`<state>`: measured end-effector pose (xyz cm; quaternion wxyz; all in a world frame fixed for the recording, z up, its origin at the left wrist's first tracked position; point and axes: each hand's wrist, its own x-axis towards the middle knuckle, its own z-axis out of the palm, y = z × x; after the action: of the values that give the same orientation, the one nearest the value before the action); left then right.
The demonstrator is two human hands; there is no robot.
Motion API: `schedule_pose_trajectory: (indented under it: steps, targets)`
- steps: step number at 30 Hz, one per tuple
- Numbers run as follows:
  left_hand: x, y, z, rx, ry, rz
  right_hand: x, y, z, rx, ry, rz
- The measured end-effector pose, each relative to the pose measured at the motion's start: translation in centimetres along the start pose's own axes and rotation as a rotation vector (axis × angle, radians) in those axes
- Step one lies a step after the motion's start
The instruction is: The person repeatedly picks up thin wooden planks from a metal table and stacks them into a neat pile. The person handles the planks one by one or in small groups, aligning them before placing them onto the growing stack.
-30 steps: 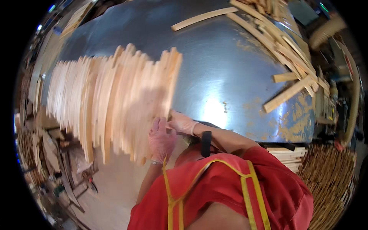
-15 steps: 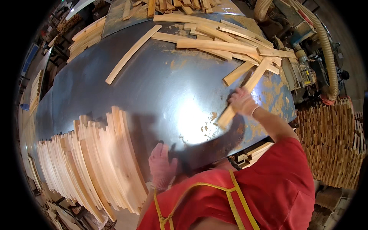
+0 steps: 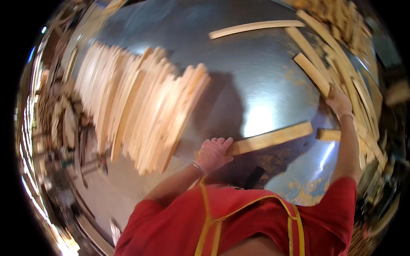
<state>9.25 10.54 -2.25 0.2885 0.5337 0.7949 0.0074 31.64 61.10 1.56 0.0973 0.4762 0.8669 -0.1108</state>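
Okay, both hands were busy with wood. Left hand [image 3: 214, 154], in a pale pinkish glove, sat near centre, a bit toward 5 o'clock, fingers wrapped around the near end of the left plank [image 3: 273, 138]. That plank ran from the grip toward between 2 and 3 o'clock, with a small bit poking out past the hand. Right hand [image 3: 340, 103] was out between 2 and 3 o'clock, arm stretched, closed on the lower end of the right plank [image 3: 312, 74], which pointed off toward between 10 and 11 o'clock. Couldn't tell if either plank was lifted or lay on the metal table [image 3: 245, 64].

Pile [image 3: 366, 104] of loose wood lay jumbled just beside the right hand, on its 3 o'clock side. Block [image 3: 329, 135], a short piece, lay at 3 o'clock, past the far end of the left plank. Stick [image 3: 256, 26], slim and single, lay at 1 o'clock, its right end near the pile. Heap [image 3: 337, 19], blurred, was farther off between 1 and 2 o'clock.

Row [image 3: 141, 113] of pale strips stood side by side toward 10 o'clock, slanted, ends uneven, well apart from the right hand. Near ends showed against the floor [image 3: 115, 187]. Sawdust [image 3: 305, 196] speckled the table around 4 o'clock. Red shirt [image 3: 171, 230] filled 6 o'clock.
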Motion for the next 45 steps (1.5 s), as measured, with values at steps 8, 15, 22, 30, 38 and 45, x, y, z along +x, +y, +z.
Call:
schedule_pose_trajectory:
  steps: [8, 15, 22, 30, 38, 45]
  targets:
    - [-7.9, -6.6, -0.6, -0.734, -0.086, -0.510, -14.1, -21.0, 11.8, 1.339, -0.334, 0.082]
    - [-12.9, -11.3, 1.5, -0.169, 0.254, -0.306, -23.3, -41.6, 16.5, 1.051, -0.720, 0.006]
    - [-16.0, -15.8, 3.0, 0.028, 0.610, -0.337, -8.5, -42.4, 11.7, 0.698, -0.064, -0.600]
    - [-13.3, -17.9, -1.0, -0.090, 0.384, -0.399, -1.2, -46.9, 7.5, 0.101, 0.089, -0.722]
    - [-9.6, -18.3, -10.5, -0.323, 0.433, -0.286, -17.4, -40.1, 11.3, 1.135, -0.225, -0.324]
    - [-14.1, -37.2, -17.9, 0.182, 0.728, -0.516, -26.4, -50.2, 18.3, 1.208, -0.797, -0.075]
